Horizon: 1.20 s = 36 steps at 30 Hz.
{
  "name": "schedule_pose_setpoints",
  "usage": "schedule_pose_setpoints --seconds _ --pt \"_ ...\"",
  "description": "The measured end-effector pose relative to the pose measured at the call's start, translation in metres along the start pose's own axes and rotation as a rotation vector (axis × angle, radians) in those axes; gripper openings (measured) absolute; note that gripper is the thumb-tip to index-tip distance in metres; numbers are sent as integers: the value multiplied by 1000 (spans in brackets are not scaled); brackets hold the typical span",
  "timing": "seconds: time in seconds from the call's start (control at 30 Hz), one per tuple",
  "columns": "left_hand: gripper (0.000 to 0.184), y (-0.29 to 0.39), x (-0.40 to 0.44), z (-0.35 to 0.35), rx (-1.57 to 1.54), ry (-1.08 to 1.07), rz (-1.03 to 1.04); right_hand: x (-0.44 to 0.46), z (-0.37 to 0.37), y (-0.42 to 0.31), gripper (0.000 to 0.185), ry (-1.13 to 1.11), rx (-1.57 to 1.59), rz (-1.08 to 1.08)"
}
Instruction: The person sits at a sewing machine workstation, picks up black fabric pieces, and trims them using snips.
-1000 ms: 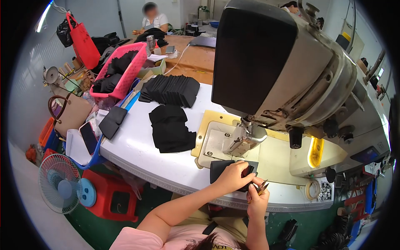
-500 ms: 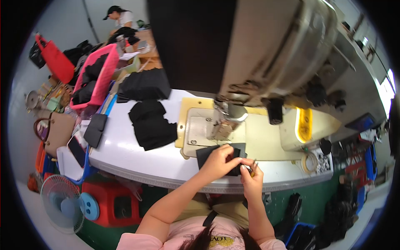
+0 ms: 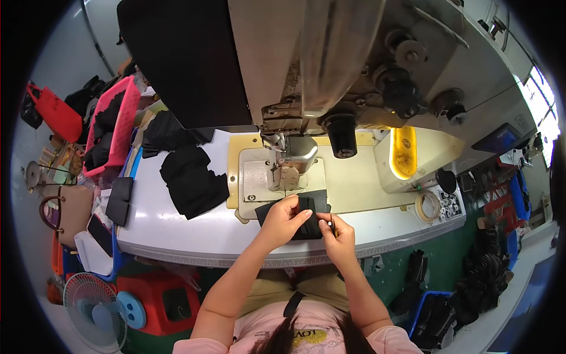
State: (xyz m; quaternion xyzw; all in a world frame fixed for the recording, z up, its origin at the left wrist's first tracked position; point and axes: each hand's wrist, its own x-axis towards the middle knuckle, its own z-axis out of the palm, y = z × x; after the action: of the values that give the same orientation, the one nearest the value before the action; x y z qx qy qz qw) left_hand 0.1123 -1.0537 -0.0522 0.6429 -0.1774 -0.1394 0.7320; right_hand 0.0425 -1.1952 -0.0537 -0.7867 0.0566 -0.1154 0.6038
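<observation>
A black fabric piece (image 3: 306,232) lies at the front of the sewing machine bed (image 3: 257,171), just below the presser foot area (image 3: 287,179). My left hand (image 3: 282,223) is closed on the piece, thumb and fingers pinching its upper part. At the right edge of the fabric my right hand (image 3: 338,237) is closed around a small, slim tool (image 3: 334,226) with a dark tip and a yellowish part; its exact kind is too small to make out. Left of the machine lie stacked black cut pieces (image 3: 193,183).
The machine head (image 3: 330,65) hangs over the work. Bobbins (image 3: 449,205) and a tape roll (image 3: 427,206) sit at the right. A pink basket (image 3: 122,127) of black fabric, a phone (image 3: 100,234) and a handbag (image 3: 75,215) are at the left. A fan (image 3: 97,315) and red stool (image 3: 162,307) stand below.
The view has turned, so the machine and table appear further left, and the person in a cap is out of sight. My hands, close together before, are slightly further apart over the fabric.
</observation>
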Motion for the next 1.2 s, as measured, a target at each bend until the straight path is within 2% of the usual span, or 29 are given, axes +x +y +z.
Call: schedule_pose_setpoints --seconds 0.2,0.4,0.43,0.53,0.6,0.67,0.77,0.9,0.93,1.0,1.07,1.13,1.2 --pt "18 -22 2 -7 252 14 108 1 0 -19 17 -4 -71 -43" --pt "19 68 -44 -17 152 228 107 7 -1 -7 18 -17 -52 -58" --pt "17 72 -48 -18 230 231 126 5 -2 -19 20 -23 -129 -63" --pt "12 73 -53 -21 440 217 183 -2 8 -49 26 -9 -22 -306" --pt "9 78 -55 -9 280 208 123 -5 12 -60 37 -163 34 -325" --pt "9 80 -54 -4 175 220 124 -7 21 -73 38 -206 100 -225" --pt "16 71 -54 -10 80 203 83 -9 30 -69 37 -182 184 -198" --pt "25 85 -67 -27 27 299 -14 7 32 -41 32 -296 353 85" --pt "31 93 -74 -33 -53 387 98 15 34 -31 30 -283 188 140" --pt "22 113 -85 -41 31 553 278 16 31 -26 29 -280 172 124" --pt "18 126 -96 -46 266 586 215 11 29 -35 30 -247 124 -11" --pt "13 117 -91 -38 440 540 262 6 31 -55 33 -217 104 -195" --pt "12 101 -86 -35 481 430 223 -3 34 -77 38 -179 102 -409"
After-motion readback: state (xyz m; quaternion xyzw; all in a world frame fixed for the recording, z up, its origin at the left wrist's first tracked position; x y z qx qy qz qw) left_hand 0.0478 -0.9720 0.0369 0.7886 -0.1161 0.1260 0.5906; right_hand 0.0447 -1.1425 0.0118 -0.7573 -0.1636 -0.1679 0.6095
